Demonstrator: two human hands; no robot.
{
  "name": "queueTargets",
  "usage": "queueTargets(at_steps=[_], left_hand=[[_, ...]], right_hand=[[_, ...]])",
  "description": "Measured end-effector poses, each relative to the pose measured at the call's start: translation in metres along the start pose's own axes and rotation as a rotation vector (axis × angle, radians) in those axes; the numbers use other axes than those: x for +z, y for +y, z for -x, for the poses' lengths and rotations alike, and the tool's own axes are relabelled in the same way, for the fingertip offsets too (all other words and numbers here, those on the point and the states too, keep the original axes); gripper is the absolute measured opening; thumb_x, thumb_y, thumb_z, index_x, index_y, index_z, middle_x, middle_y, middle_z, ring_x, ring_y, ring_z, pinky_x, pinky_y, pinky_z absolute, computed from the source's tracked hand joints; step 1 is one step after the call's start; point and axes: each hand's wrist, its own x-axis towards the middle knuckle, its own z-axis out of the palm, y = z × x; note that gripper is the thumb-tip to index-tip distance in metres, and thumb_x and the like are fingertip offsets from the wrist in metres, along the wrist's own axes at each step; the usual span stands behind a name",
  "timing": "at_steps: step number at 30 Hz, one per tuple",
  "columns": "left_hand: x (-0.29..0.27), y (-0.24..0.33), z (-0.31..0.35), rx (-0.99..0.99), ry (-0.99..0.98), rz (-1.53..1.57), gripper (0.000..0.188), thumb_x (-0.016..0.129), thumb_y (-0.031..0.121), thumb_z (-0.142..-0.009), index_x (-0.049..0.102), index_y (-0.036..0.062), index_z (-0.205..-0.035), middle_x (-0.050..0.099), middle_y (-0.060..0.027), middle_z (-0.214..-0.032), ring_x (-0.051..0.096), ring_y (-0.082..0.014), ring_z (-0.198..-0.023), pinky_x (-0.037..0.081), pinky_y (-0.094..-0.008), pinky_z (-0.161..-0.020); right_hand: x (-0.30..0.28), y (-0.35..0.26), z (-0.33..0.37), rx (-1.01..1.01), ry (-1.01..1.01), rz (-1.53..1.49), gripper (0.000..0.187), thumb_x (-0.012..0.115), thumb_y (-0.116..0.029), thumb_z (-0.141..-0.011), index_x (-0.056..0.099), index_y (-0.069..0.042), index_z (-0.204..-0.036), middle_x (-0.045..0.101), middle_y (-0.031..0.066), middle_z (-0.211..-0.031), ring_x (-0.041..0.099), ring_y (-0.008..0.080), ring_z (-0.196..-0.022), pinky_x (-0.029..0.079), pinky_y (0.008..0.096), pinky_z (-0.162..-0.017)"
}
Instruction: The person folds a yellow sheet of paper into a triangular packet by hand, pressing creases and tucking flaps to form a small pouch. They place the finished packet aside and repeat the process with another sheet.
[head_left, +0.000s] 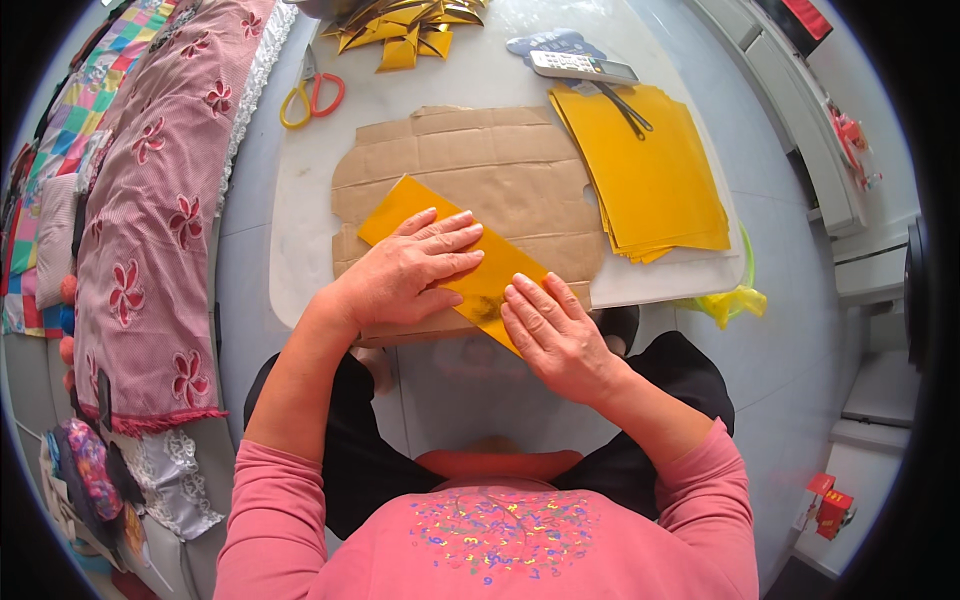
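Note:
A strip of folded gold paper [395,208] lies slantwise on a flat piece of brown cardboard [500,150], its lower end reaching past the cardboard's near edge. My left hand [405,268] rests flat on the strip's upper part, fingers stretched out to the right. On the lower right end my right hand [560,335] presses with its fingers extended. Neither hand grips anything. Both palms hide parts of the paper. To the right is a stack of gold paper sheets [650,170].
Scissors [312,97] with a yellow and a red handle lie at the table's [300,240] left. Folded gold pieces [405,30] are heaped at the back. A remote control [583,67] and dark-framed glasses [628,110] sit by the stack. A pink-covered sofa [150,230] stands left.

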Motion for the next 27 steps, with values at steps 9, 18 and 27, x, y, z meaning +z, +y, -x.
queueTargets(at_steps=[9,18,27], left_hand=[[0.014,0.036,0.004,0.058,0.176,-0.144,0.025,0.068,0.005,-0.074,0.068,0.0007,-0.098,0.065,-0.0123,-0.105,0.063,-0.0308,-0.105,0.053,-0.0392,-0.092],[0.02,0.054,0.006,0.015,0.182,-0.175,0.032,0.073,0.01,-0.067,0.065,-0.0008,-0.096,0.064,-0.0163,-0.103,0.062,-0.0346,-0.104,0.054,-0.0405,-0.09],[0.044,0.061,0.007,-0.074,0.308,-0.216,0.027,0.075,0.008,-0.069,0.062,-0.0015,-0.091,0.064,-0.0177,-0.104,0.062,-0.0372,-0.104,0.053,-0.0416,-0.091]], right_hand=[[0.012,-0.013,-0.02,0.063,0.016,0.035,0.038,0.059,-0.01,-0.082,0.065,0.01,-0.113,0.064,0.0254,-0.123,0.058,0.0398,-0.125,0.044,0.0533,-0.106],[-0.004,0.0,-0.011,0.087,0.037,-0.082,0.036,0.061,-0.006,-0.077,0.065,0.012,-0.108,0.064,0.0285,-0.118,0.06,0.0409,-0.12,0.049,0.0481,-0.103],[-0.005,0.012,-0.005,0.188,0.058,-0.214,0.028,0.062,0.001,-0.076,0.065,0.01,-0.103,0.065,0.0254,-0.117,0.06,0.0403,-0.12,0.051,0.0434,-0.1]])
